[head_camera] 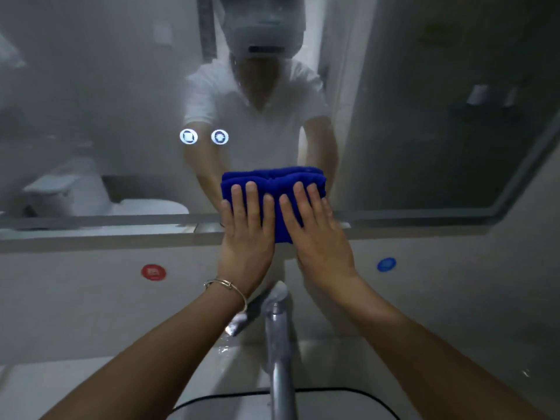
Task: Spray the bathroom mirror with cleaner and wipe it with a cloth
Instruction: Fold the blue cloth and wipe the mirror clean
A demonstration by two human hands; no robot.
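A folded blue cloth (272,184) lies flat against the lower middle of the bathroom mirror (106,101), just above its bottom frame. My left hand (247,231) presses on the cloth's left half with straight fingers. My right hand (315,234) presses on its right half the same way, side by side with the left. The mirror glass looks hazy and shows the reflection of a person in a white shirt. No spray bottle is in view.
Two lit round touch buttons (203,137) glow on the mirror, left of the cloth. A chrome tap (277,325) rises from the basin (333,401) below my hands. A red sticker (153,272) and a blue sticker (386,264) sit on the wall under the mirror.
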